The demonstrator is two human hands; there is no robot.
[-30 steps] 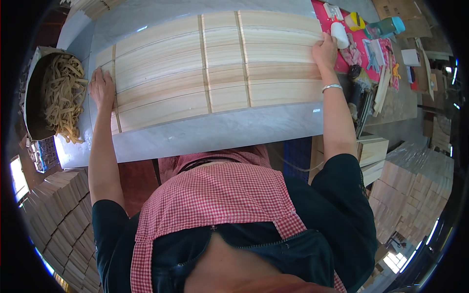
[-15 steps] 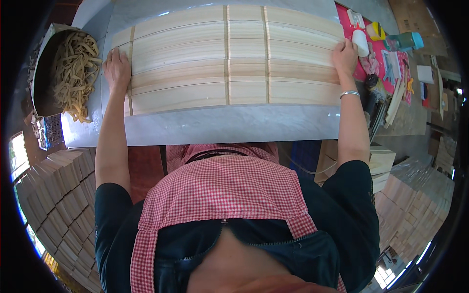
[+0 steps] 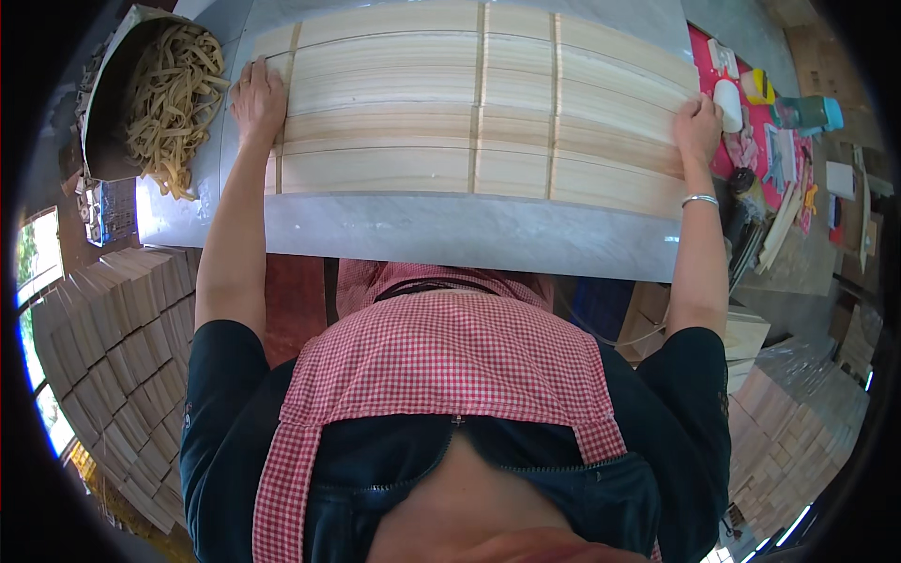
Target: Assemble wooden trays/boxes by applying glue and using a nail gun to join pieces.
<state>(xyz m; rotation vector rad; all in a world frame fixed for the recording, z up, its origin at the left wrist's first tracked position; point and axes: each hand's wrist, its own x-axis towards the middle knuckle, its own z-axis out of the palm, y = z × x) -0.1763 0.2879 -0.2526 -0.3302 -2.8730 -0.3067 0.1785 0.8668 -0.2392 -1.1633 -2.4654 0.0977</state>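
Note:
Several pale wooden boards point(image 3: 394, 127) lie side by side, long edges together, on the grey marbled table. Narrow grooves run across them in line, one close to the left end and two right of the middle. My left hand point(image 3: 257, 101) grips the boards' left end, its fingers bent over the edge. At the opposite end my right hand point(image 3: 699, 131), with a silver bangle on its wrist, holds the boards, fingers curled against their ends. The undersides of the boards and my fingertips are partly hidden.
Left of the boards, an open container point(image 3: 105, 113) holds tangled tan bands point(image 3: 174, 103). On the right, a pink surface point(image 3: 702, 47) carries a white bottle point(image 3: 726, 105), a teal-capped bottle point(image 3: 802, 114) and yellow tape point(image 3: 756, 86). Stacked wood point(image 3: 113, 366) stands beside me.
The whole view has shifted and tilted slightly, so the table and boards appear farther right and higher on the left. Both hands keep their places at the board ends.

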